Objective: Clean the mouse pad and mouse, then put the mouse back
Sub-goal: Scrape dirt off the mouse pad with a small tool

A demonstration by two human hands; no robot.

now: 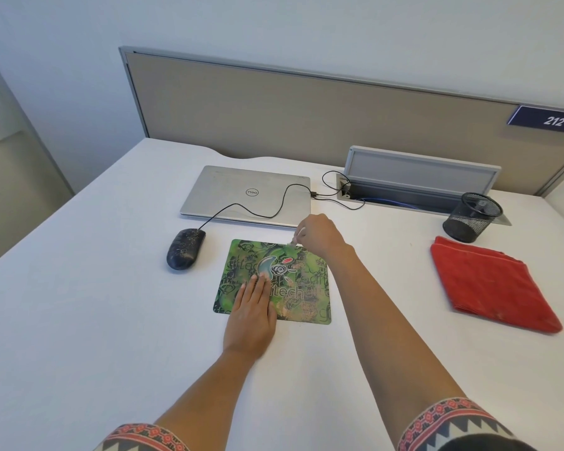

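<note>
Patterned sleeves [137, 437] are cut off at the bottom edge. The left hand [253, 315] lies flat, fingers straight and released, pressing the near-left part of the pad [310, 288]. A red cloth [492, 284] lies well to the right. At the pad's far edge the right hand [318, 236] pinches a small item [290, 247], too blurred to identify. The mouse [185, 249] sits on the surface [95, 320] just left of the pad, its cable [258, 211] crossing the closed laptop [235, 190].

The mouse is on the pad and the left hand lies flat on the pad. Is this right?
No. In the head view the mouse lies on the desk, left of the pad and apart from it. The left hand does lie flat on the pad.
</note>
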